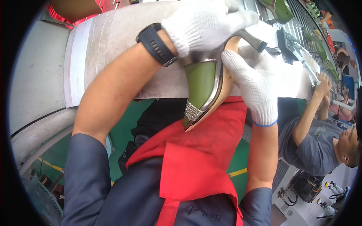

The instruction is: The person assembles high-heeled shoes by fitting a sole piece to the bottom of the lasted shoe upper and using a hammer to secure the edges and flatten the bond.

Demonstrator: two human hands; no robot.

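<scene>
A green high-heeled shoe (pixel 201 81) with a metallic edge, a sparkling band near its pointed toe and a tan sole is held tilted, toe toward me. My left hand (pixel 209 28), in a white knitted glove, closes over the back part of the shoe, its fingers reaching toward the heel (pixel 253 40). White-gloved too, my right hand (pixel 256 79) grips the shoe from the sole side, thumb against its edge. The gloves hide the shoe's opening and much of its back.
A pale worktable (pixel 162 84) lies beneath the shoe. Beyond my right hand are a black holder (pixel 287 47) and white syringe-like tools (pixel 306 64). More green shoes (pixel 282 11) lie along a roller conveyor. On the right a co-worker (pixel 315 145) reaches a hand (pixel 322 84) toward the table.
</scene>
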